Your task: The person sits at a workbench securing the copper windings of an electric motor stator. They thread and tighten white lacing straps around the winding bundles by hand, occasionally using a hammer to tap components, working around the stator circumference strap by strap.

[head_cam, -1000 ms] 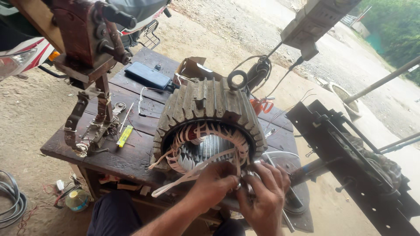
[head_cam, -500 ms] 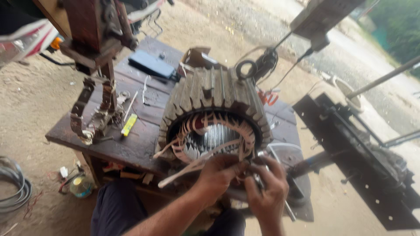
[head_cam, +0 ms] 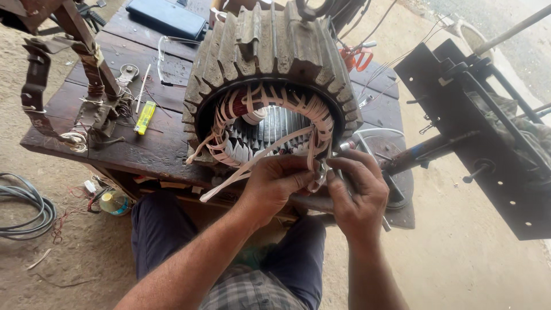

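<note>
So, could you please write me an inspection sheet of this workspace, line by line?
Surface: dark wooden bench, worn planks, outdoors on sandy ground.
Job's things: finned motor stator lying on its side, bore facing the person; white tape wrapped round the winding ends, one loose strip hanging out.
Clutter: yellow tester screwdriver, dark flat case, rusty winding frame, orange-handled tool.
Grips: left hand and right hand both pinch tape at the lower rim; a small metal tool shows between them.
Cables: grey coil on the ground.
Surroundings: black steel frame on the right, small bottle under the bench.
</note>
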Action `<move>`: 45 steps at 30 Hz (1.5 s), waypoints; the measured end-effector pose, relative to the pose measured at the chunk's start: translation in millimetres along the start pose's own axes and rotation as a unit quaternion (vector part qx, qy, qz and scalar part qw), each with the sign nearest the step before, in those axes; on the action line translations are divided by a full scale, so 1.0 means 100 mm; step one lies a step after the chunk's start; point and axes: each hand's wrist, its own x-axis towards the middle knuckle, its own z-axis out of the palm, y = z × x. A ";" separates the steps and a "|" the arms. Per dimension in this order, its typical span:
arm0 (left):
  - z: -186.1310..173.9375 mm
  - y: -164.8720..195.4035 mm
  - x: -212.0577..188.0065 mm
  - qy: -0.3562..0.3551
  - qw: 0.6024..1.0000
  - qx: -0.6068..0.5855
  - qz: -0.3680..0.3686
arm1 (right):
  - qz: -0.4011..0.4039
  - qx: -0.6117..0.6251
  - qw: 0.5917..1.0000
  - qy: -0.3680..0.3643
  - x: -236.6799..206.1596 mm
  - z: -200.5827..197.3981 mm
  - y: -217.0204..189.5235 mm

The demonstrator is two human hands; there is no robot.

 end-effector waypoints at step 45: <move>0.28 0.01 0.02 0.035 0.998 -0.025 0.056 | -0.012 0.064 0.995 -0.078 0.23 -0.15 0.01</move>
